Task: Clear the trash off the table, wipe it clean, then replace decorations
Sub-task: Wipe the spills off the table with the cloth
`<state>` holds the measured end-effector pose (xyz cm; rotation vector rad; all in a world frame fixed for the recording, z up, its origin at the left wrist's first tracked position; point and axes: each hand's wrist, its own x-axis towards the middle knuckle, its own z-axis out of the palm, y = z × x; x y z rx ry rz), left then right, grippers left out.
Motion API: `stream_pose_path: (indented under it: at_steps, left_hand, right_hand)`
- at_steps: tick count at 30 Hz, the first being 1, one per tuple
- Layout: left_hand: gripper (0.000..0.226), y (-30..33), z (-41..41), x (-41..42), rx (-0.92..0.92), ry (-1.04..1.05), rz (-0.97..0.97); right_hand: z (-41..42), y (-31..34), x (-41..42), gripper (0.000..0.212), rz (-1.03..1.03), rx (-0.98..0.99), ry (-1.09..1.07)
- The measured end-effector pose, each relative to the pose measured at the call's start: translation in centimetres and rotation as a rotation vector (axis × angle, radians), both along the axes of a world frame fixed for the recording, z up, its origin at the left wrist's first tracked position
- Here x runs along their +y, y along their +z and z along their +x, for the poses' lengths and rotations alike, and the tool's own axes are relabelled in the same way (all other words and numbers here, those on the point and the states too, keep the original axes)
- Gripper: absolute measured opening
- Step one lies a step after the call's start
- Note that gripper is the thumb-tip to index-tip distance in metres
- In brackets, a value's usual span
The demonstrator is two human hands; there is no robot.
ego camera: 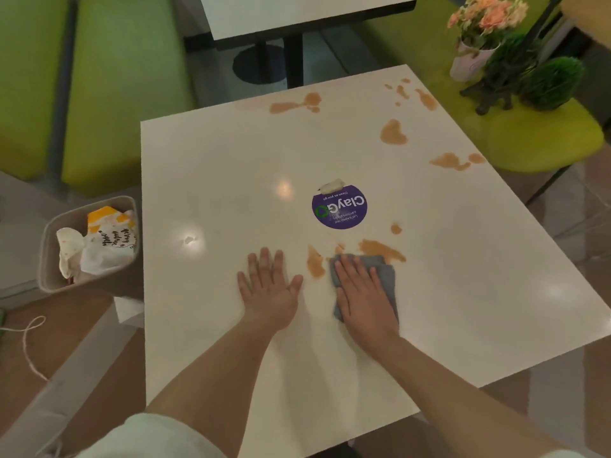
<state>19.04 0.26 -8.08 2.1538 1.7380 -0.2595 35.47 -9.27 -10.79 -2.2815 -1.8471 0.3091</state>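
1. Head view: the white tabletop (231,166) has its left edge just beside a grey bin (53,259) that holds crumpled wrappers (105,246); the left half of the surface is bare.
2. The left hand (267,285) lies flat on the tabletop, fingers (264,262) straight and slightly spread, holding nothing.
3. The right hand (363,299) presses flat on a grey cloth (386,272), fingers straight on top of it, not curled round it.
4. The cloth touches a brown spill (380,249); another smear (315,266) lies between the two hands.
5. More brown stains (393,132) dot the far and right parts of the surface, near its edges.
6. A round purple sticker (340,208) sits mid-table.
7. The decorations, a flower pot (476,38) and green plants (549,81), rest on a green seat (545,143) beyond the far right corner.
8. Green benches (125,77) line the left; a second table (297,14) stands further off.
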Motion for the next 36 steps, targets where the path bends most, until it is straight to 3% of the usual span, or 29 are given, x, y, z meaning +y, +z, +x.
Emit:
stream_pose_path:
  at_steps: [4,9,15,21,26,31,36]
  left_hand:
    - [0.069,0.2,0.1,0.3,0.021,0.0,-0.064]
    - [0.069,0.3,0.0,0.4,0.016,-0.002,-0.112]
    - [0.069,0.4,0.0,0.5,0.007,-0.001,-0.131]
    - [0.069,0.6,-0.1,0.6,0.0,-0.011,-0.158]
    - [0.069,0.5,-0.3,0.6,-0.006,-0.008,-0.147]
    - [0.066,0.3,-0.5,0.5,-0.047,0.0,-0.144]
    - [0.058,0.4,-0.7,0.6,-0.143,0.047,-0.146]
  right_hand:
    - [1.6,0.1,-0.8,0.053,0.025,-0.013,0.214]
    - [3.6,0.1,3.4,0.062,0.008,0.0,-0.03]
    - [2.2,0.2,2.0,0.053,0.016,0.001,0.179]
    - [3.3,0.4,4.6,0.059,0.021,-0.024,-0.051]
    - [0.4,0.1,3.2,0.053,0.019,0.01,0.172]
    - [2.3,0.3,6.3,0.061,-0.009,0.063,0.014]
    - [-1.6,1.0,4.2,0.055,0.008,0.051,0.326]
